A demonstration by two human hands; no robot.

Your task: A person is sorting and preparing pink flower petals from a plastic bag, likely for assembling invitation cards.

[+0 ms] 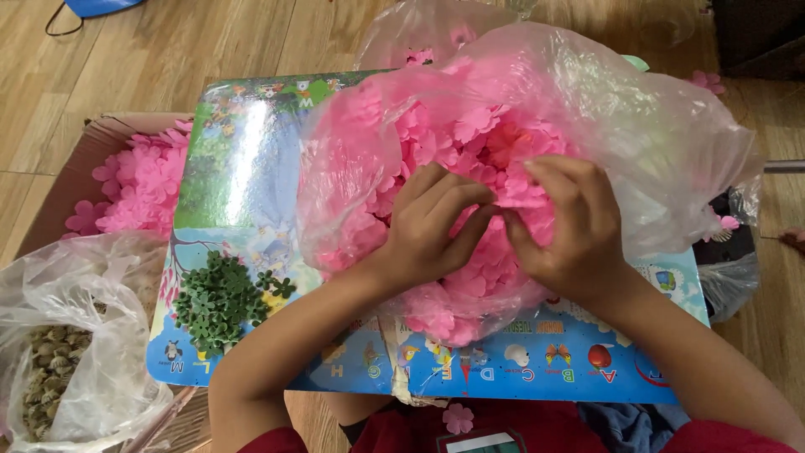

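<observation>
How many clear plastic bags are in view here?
3. One clear bag of pink flowers lies on the board, both hands inside it. A second bag sits lower left, holding small brownish pieces. A third bag peeks out at the right edge; others may be hidden.

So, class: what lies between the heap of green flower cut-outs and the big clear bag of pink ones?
In the head view, only bare picture board lies between the green cut-outs and the bag of pink flowers.

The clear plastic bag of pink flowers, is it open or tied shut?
Open: both hands, left hand and right hand, reach inside the plastic bag, among the pink flowers.
</observation>
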